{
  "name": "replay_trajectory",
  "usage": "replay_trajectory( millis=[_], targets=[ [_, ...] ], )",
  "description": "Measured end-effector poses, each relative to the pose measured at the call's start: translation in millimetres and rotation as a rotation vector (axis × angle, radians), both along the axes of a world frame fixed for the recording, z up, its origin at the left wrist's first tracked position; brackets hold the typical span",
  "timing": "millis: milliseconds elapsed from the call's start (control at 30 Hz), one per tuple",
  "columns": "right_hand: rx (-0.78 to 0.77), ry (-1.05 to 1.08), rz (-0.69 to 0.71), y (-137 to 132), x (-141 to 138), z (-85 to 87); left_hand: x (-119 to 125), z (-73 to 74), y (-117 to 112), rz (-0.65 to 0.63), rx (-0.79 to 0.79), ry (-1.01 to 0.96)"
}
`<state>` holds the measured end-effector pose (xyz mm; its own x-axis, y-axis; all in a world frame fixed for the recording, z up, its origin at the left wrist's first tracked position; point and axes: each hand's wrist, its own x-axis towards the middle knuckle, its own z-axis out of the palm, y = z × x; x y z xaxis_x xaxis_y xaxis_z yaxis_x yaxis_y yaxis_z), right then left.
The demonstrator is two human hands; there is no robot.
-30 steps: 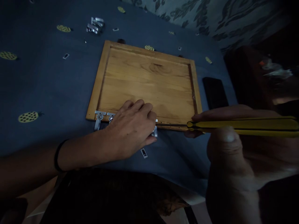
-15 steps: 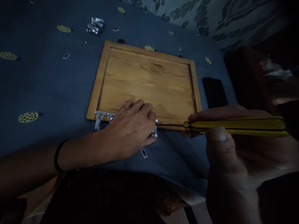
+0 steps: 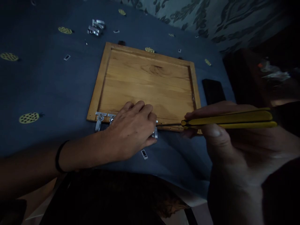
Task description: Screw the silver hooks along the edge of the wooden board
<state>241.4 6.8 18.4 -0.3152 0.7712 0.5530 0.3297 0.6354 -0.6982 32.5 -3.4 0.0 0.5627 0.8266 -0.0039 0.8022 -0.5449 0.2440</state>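
Observation:
My right hand grips a screwdriver by its yellow handle, its thin shaft lying nearly level along the near edge of a wooden framed panel. The screwdriver's tip disappears behind the fingers of my left hand. That hand is closed over the panel's near rim, fingers curled and thumb below. From between them a metal bracket partly shows. Just left of the hand, two T-shaped metal brackets, a nearer one and an outer one, sit on the rim with screw heads visible.
More metal brackets lie in a pile on the blue patterned cloth. A tiny shiny piece lies near them. A dark flat object rests right of the panel. Patterned fabric is at the back.
The screwdriver's handle end has risen and shifted left with my right hand, and the handle looks turned. My left hand stays in place on the rim.

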Motion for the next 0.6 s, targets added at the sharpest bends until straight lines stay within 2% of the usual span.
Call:
replay_trajectory(
  millis=[100, 333, 600],
  targets=[
    [-0.008, 0.002, 0.004, 0, -1, 0.1, 0, -0.2, 1, -0.004, 0.003, -0.003],
    [-0.055, -0.078, 0.127, 2, 9, 7.1, -1, -1.0, 0, -0.009, -0.011, -0.022],
    [-0.075, -0.021, -0.020, -1, 16, -1.3, -2, -4.2, -1, -0.024, 0.038, -0.066]
  ],
)
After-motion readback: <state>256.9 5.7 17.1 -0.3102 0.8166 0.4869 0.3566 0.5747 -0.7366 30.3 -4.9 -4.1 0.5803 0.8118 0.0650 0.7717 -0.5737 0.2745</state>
